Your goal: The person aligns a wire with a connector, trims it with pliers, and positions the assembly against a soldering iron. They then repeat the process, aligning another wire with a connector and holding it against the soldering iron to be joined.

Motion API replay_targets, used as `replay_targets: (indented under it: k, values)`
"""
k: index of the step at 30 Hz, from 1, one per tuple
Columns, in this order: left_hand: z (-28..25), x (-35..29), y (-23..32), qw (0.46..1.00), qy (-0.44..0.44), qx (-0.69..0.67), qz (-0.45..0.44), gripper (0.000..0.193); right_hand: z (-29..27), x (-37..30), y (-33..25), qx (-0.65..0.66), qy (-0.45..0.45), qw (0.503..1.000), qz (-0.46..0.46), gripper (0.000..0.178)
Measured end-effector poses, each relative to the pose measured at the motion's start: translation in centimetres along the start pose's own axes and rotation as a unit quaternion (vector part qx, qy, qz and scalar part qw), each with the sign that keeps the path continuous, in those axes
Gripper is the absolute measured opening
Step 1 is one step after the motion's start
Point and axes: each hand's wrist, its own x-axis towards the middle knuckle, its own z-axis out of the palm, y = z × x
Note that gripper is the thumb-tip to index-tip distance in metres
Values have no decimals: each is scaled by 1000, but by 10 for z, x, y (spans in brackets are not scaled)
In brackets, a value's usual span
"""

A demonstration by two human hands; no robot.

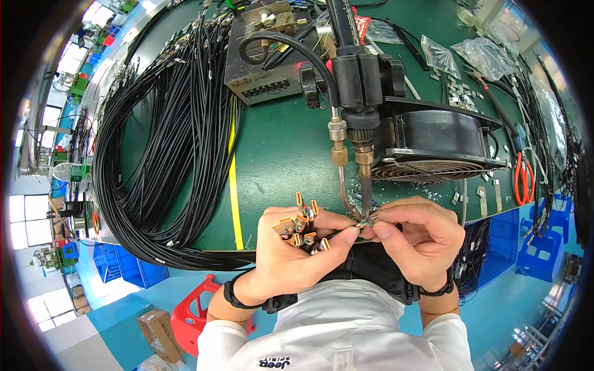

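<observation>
My left hand point(288, 263) is closed around a bunch of cable plugs point(297, 230), metal-shelled with orange ends, which stick up between thumb and fingers. Its thumb and index fingertip also meet at a small connector point(365, 222). From the other side, my right hand point(427, 238) pinches at the same small connector; exactly what lies between its fingertips is hard to make out. The tip of an upright soldering iron point(366, 188) comes down right at the connector. A thin bent metal feed tube point(343, 188) ends just beside that tip.
A thick bundle of black cables point(164, 136) covers the table's left side. A metal box point(263, 74) stands behind, and a black fan point(442, 139) sits right of the iron. Further right are orange-handled pliers point(523, 179), plastic bags point(486, 59) and small metal pieces point(461, 96).
</observation>
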Motion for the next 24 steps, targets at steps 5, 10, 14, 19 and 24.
replay_targets:
  k: [5, 10, 14, 19, 24]
  values:
    - [0, 0, 0, 1000, -4, -1, -10, 8, -1, -1, 0, -6, 2, 1000, -6, 19]
    - [-6, 3, -7, 994, -49, 67, 69, 9, -3, -2, -1, -4, 3, 1000, 6, 18]
    - [-5, 2, -9, 992, -53, 73, 91, 10, -2, -3, 0, 4, 5, 1000, 7, 18]
    - [-3, 1, -8, 995, -41, 53, 80, 10, -3, -3, 2, 2, 3, 1000, -8, 17]
    - [1, 0, -8, 997, -14, 34, 63, 7, -5, -2, 2, -19, -20, 999, -23, 15]
